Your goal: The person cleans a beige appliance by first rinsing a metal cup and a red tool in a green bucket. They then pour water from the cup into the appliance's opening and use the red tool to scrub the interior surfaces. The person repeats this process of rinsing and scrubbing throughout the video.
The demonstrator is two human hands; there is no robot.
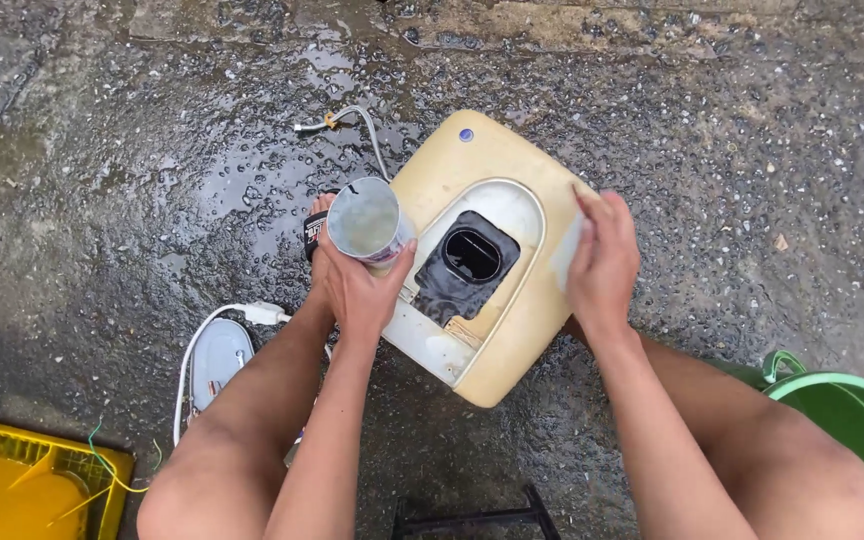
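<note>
- The left hand (pixel 357 285) is wrapped around a pale cylindrical can (pixel 364 222), gripped from below and held just off the left edge of a yellowed plastic housing (pixel 497 160) that lies flat on the wet ground (pixel 102 150).
- The right hand (pixel 604 262) presses on the housing's right edge with fingers together; a pale scrap, perhaps a cloth or sponge, seems to sit under the palm, though the view is too poor to be sure.
- The housing has a white inset panel with a black fitting (pixel 470 262) around a round opening at its middle.
- Judging from this, the step in hand looks like wiping or scrubbing the housing while the can is kept ready; the next move would call for steadying the shell so it does not slide on the slick ground.
- Near the left forearm lies a white oval part (pixel 220 358) with a white cord and plug (pixel 264 313).
- A braided hose (pixel 352 118) lies beyond the can, toward the far edge of the ground.
- A yellow crate (pixel 12 485) fills the near left corner, a green bucket (pixel 852 420) the near right.
- A dark metal frame (pixel 477 515) sits between the knees; none of these blocks the housing.
</note>
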